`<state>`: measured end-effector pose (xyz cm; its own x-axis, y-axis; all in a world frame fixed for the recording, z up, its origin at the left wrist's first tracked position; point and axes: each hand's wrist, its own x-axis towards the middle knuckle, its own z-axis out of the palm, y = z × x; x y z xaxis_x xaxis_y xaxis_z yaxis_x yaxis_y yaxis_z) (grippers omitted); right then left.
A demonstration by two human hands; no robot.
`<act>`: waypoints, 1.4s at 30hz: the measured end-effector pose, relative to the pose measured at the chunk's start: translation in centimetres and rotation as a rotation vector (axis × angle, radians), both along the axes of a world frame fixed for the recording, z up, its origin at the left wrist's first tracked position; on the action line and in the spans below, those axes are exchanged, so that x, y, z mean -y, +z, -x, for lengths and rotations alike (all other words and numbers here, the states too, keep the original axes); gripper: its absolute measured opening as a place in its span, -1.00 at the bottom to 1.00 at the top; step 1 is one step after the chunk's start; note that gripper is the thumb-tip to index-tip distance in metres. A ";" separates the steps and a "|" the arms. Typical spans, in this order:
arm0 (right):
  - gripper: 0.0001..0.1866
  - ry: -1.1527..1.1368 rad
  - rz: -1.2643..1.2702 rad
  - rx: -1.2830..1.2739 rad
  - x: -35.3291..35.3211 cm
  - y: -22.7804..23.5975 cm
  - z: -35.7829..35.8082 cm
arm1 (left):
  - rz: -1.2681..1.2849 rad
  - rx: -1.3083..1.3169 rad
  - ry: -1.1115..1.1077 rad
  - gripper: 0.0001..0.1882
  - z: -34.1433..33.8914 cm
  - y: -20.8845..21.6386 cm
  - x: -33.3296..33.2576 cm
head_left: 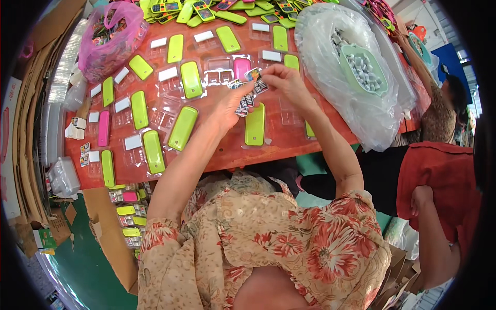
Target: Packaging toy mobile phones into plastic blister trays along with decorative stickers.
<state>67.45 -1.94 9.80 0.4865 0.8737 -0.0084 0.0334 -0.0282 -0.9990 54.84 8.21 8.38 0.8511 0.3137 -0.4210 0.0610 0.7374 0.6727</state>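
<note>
My left hand (230,107) is closed round a small fanned bunch of dark printed cards (244,105) over the middle of the red table. My right hand (287,86) is in a pinch at the upper end of the bunch, on a small printed card (261,87). Beneath the hands are clear plastic blister trays (213,64), many holding a toy phone face down and a white block. A pink phone (242,67) lies just beyond the cards, and a lime green phone (254,125) sits nearer me.
At the far edge lies a heap of lime toy phones (204,11). A pink bag (111,39) is at left; a clear bag (320,57) with a mint basket (345,50) of small grey pieces is at right. A carton (109,240) with packed trays stands below. Two people are at right.
</note>
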 end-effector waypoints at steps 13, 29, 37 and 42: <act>-0.97 -0.070 0.290 1.544 8.4 -3.0 0.2 | 0.258 0.103 -0.043 -0.76 2.2 -0.5 0.7; -0.84 -0.078 0.006 0.057 3.4 -2.4 6.0 | 0.094 -0.024 0.064 -0.82 3.5 -1.5 3.2; -0.92 -0.140 -0.002 0.694 0.7 -2.5 6.0 | 0.231 0.063 0.093 -0.69 9.1 -1.6 0.0; -0.86 -0.085 -0.004 1.302 0.0 -3.0 7.3 | 0.136 0.069 0.127 -0.76 10.4 -0.2 -1.3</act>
<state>60.12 -1.91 6.76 0.1890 0.8387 0.5108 0.9690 -0.0750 -0.2353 44.40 9.47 8.16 0.8365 0.3649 -0.4088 -0.0814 0.8205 0.5658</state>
